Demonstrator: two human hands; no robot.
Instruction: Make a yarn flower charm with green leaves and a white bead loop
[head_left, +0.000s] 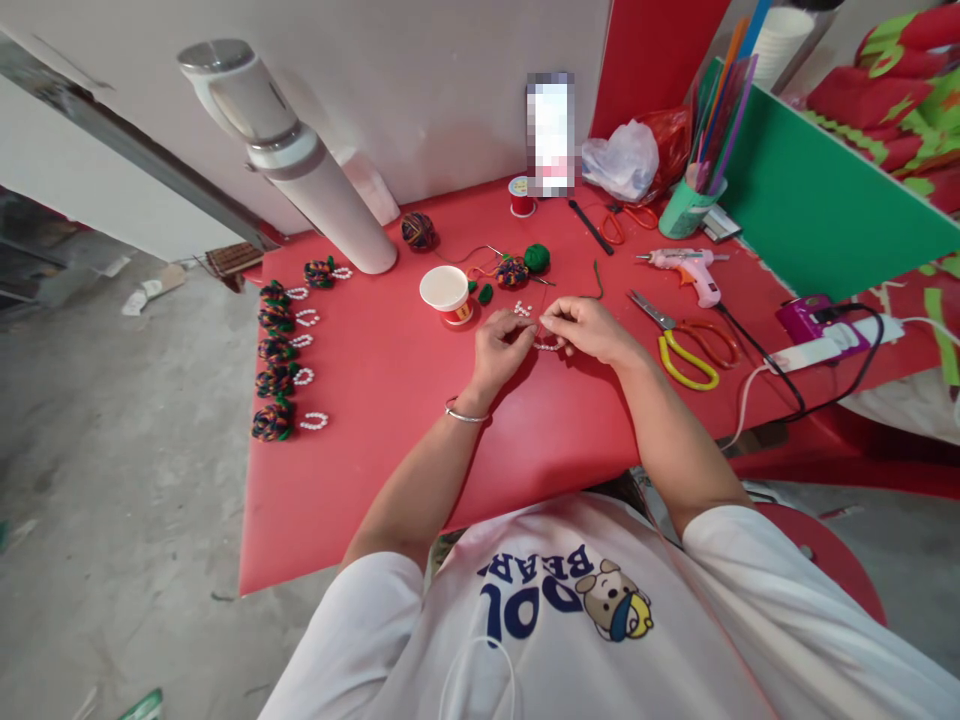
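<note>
A short string of white beads (pixel 547 347) hangs between my two hands, just above the red tabletop. My left hand (pixel 501 352), with a bracelet at its wrist, is pinched at the string's left end. At the other end my right hand (pixel 586 329) has thumb and forefinger pressed together, its other fingers curled. The thread itself is too fine to make out clearly. Just beyond my fingers lie several loose white beads (pixel 523 309). Farther back are a multicoloured crocheted piece (pixel 512 272), a green yarn ball (pixel 537 258) and a paper cup (pixel 445 291).
Multicoloured yarn pieces (pixel 274 352) with bead loops (pixel 303 376) line the left edge. A tall thermos (pixel 322 190) leans behind them. To my right lie scissors (pixel 679 340), a pink glue gun (pixel 694 270) and a corded power strip (pixel 832 345). A phone (pixel 550 135) stands at the back.
</note>
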